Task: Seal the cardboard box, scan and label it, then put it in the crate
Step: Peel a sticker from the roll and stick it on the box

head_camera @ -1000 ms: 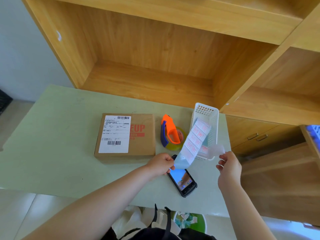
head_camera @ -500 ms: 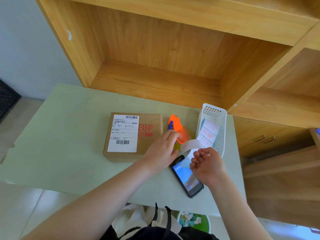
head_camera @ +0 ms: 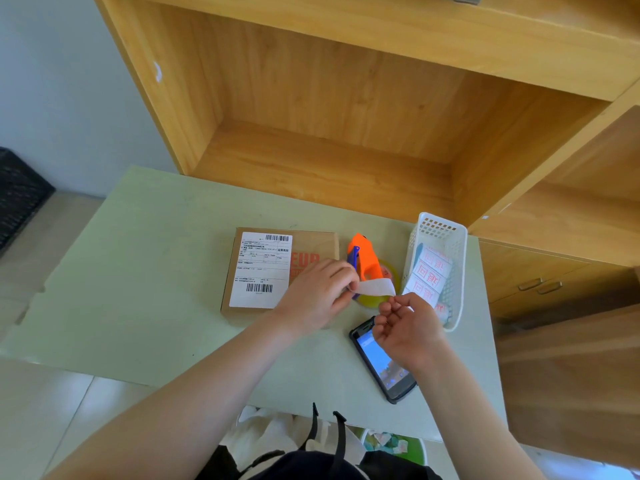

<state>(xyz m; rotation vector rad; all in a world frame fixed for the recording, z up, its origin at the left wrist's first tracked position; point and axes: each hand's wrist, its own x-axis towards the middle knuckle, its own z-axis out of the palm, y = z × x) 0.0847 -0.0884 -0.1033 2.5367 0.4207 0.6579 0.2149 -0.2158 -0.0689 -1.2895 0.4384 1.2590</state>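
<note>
Head view: left hand (head_camera: 317, 294) fingers (head_camera: 341, 271) pinching one end of a white label strip (head_camera: 374, 287), right hand (head_camera: 408, 327) fingers (head_camera: 398, 303) pinching the other end. Beneath the left fingers, on the desk (head_camera: 138, 271), the cardboard box (head_camera: 277, 268); just beyond the strip, an orange tape dispenser (head_camera: 365, 259); beneath the right hand, a phone (head_camera: 384, 368); beside the right fingers, a white basket (head_camera: 446, 244) of labels.

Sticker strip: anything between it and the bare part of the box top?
Nothing visible. The sticker strip hangs pinched between the left hand and right hand, just right of the cardboard box. The left hand itself overlaps the box's bare right part; the shipping label covers the left.
</note>
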